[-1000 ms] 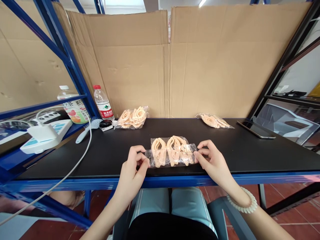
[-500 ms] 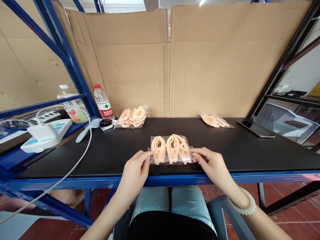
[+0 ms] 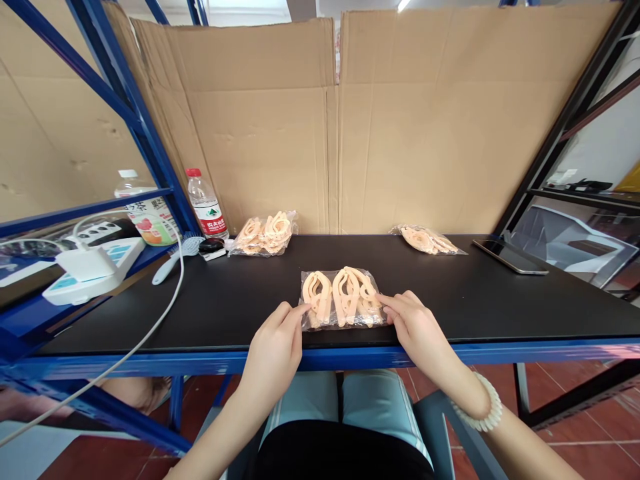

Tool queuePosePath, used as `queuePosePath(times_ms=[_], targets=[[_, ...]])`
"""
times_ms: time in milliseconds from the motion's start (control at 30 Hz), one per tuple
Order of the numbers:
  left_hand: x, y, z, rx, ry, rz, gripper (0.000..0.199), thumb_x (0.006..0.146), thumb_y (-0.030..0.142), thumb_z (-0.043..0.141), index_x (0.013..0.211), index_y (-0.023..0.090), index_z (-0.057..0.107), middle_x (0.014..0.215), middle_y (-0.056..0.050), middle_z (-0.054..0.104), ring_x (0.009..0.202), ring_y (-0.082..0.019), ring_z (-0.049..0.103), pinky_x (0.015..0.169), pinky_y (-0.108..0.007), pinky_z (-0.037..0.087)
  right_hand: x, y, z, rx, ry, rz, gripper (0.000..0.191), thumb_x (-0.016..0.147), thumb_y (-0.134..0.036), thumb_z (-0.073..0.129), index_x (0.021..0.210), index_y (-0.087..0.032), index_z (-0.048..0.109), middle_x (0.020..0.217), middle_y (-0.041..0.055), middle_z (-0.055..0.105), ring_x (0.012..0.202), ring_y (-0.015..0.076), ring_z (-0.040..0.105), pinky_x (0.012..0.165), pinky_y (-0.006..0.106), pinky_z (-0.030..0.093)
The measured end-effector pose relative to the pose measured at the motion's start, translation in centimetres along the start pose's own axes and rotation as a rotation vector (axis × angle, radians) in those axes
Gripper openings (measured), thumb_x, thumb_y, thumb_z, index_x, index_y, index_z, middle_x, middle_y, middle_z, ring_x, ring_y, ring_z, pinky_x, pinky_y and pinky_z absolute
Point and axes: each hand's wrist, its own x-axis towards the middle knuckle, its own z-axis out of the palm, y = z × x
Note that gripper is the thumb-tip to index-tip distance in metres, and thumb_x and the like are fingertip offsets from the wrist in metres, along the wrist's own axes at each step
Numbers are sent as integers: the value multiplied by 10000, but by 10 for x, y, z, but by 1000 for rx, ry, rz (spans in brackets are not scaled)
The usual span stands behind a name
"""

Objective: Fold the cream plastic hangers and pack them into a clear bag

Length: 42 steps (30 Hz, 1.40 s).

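Observation:
A clear plastic bag of peach-coloured folding hangers lies flat near the front edge of the black tabletop. At its left edge, my left hand pinches the plastic between thumb and forefinger. My right hand is at the bag's right end, forefinger reaching onto the plastic and thumb at the edge, closed on it. A second bag of similar pieces lies at the back left, and a third, flatter bag at the back right.
A red-capped water bottle, a brush and a white power strip with a hanging cable stand at the left. A tablet lies at the right. Cardboard walls the back.
My right hand has moved slightly left, its forefinger further onto the bag. My left hand has shifted a little, still at the left edge.

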Motion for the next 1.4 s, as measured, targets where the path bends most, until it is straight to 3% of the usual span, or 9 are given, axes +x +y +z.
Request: queuePosePath(times_ms=[133,300,433,500,667,1000,1400], targets=[[-6,1,0,82,11,61,353,989,185,320,1177,143,616,945,-89,577,809,-214,585,715,-339,496,-4,4,-2,-29,-32,-13,408,959,-97,327,1222,-135,637,766,68,577,789,239,503,722,391,515],[-11,6,-3,130,33,141,345,977,306,440,1242,127,570,1255,-153,533,1063,-286,547,859,-422,485,-11,5,-7,-84,-63,-41,399,1002,-300,384,1325,-142,559,964,110,589,915,248,544,831,417,520],[-14,5,-4,142,-40,163,377,974,324,457,1285,123,531,1176,-130,614,1094,-298,542,850,-424,473,-16,6,-6,-237,-2,-151,468,972,-395,453,1345,-124,529,1264,183,512,1151,313,503,934,465,482],[-15,5,-6,133,-58,169,394,974,333,460,1297,115,517,1189,-130,624,1105,-298,540,861,-426,464,-18,8,-5,-301,-2,-213,467,974,-396,448,1343,-119,520,1314,185,506,1205,326,482,935,467,473],[-21,3,-8,103,-65,191,421,953,342,494,1294,96,507,1229,-135,623,1131,-306,531,885,-431,454,-22,13,-6,-383,-1,-319,484,985,-409,442,1363,-110,479,1256,156,608,1239,314,487,952,454,452],[-26,-2,-14,83,-42,286,363,907,316,578,1218,130,554,1279,-141,589,1170,-317,526,917,-441,461,-36,14,-22,-357,-66,-408,595,935,-449,544,1419,-122,433,1291,155,606,1219,306,514,952,447,468],[-37,-23,-4,-76,161,398,111,894,132,635,981,171,579,1124,-110,666,1037,-242,611,846,-377,516,-55,23,-14,-90,27,-517,450,921,-158,581,1363,-146,499,1077,125,642,1051,253,570,908,419,501]])
